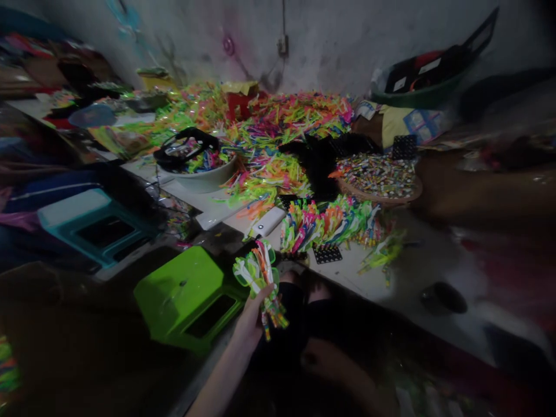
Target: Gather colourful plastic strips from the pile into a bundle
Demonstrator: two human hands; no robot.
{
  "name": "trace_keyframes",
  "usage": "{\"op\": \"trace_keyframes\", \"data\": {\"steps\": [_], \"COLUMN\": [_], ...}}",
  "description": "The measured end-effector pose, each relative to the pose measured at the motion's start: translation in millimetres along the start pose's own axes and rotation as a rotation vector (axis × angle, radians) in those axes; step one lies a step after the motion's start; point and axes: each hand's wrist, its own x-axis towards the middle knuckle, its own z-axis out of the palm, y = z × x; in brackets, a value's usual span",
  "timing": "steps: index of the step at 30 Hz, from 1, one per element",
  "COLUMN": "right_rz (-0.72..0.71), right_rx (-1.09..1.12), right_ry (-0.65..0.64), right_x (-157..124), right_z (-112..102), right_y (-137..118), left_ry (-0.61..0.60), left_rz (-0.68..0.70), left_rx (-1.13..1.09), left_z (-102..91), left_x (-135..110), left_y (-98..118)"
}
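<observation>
My left hand is closed around a bunch of bright plastic sticks, in green, white and orange with small patterned ends pointing down. The bunch is held up over my dark-clothed lap, beside a green stool. Lower and to the right, my right hand is dark and blurred near my lap, and its fingers do not show clearly. In front, a row of similar bright plastic pieces stands upright at the table's near edge. A few loose pieces lie to the right of that row.
A green stool and a teal stool stand at left. On the table are a white phone-like object, a basin with pieces, a round tray of small pieces, and a large colourful heap. A green tub is behind.
</observation>
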Motion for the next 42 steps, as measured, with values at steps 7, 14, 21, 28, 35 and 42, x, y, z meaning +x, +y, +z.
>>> {"op": "trace_keyframes", "data": {"steps": [7, 14, 21, 28, 35, 42], "right_rz": [0.207, 0.108, 0.005, -0.085, 0.013, 0.009], "right_rx": [-0.105, -0.237, 0.262, 0.587, 0.835, 0.948], "right_ry": [0.904, 1.113, 0.754, 0.543, 0.595, 0.714], "right_x": [-40.8, -26.3, -4.8, 19.7, 18.0, 18.6], "right_z": [-120.6, -136.1, -91.0, -67.3, -83.8, -103.3], "right_y": [70.5, 107.0, 7.1, -56.4, -55.1, -52.1], "left_ry": [-0.052, -0.059, -0.154, -0.176, -0.238, -0.209], "left_rz": [-0.071, -0.071, 0.05, 0.133, 0.078, 0.068], "left_rx": [0.094, 0.154, 0.28, 0.303, 0.296, 0.315], "left_z": [13.9, 26.9, 36.1, 48.2, 40.0, 30.1], "left_x": [6.1, 3.5, -7.8, -16.9, -18.5, -11.5], "left_y": [-6.9, -17.5, -31.4, -41.1, -32.3, -23.2]}}
